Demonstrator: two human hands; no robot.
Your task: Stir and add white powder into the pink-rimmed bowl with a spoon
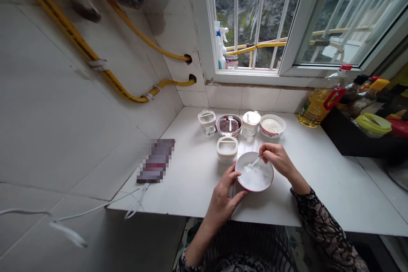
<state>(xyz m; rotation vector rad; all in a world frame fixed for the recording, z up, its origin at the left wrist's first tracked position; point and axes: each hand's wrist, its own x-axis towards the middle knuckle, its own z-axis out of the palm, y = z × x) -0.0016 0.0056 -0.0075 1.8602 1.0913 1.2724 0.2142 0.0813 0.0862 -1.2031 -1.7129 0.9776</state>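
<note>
Bowl [268, 174], white with a reddish rim, is near the front edge of the table [191, 170], with white matter [256, 178] inside it. Your left hand [225, 191] grasps its left side, thumb low and fingers up at the rim, while your right hand [278, 159] pinches the handle of a white spoon [253, 164] whose head is down in the bowl. Just beyond stands a lidded front jar [227, 153]; behind that, from your left, come a left jar [208, 125], a dish of dark red filling [235, 128] with a clear lid and small spoon over it, a middle jar [250, 124] and a patterned dish of white grains [270, 125]. You can't read any writing: the oil bottle [314, 108] to your right shows a green label too small to make out, the yellow hose [76, 36] carries illegible dark print, and the dark flat object [156, 161] on your left is pixelated.
</note>
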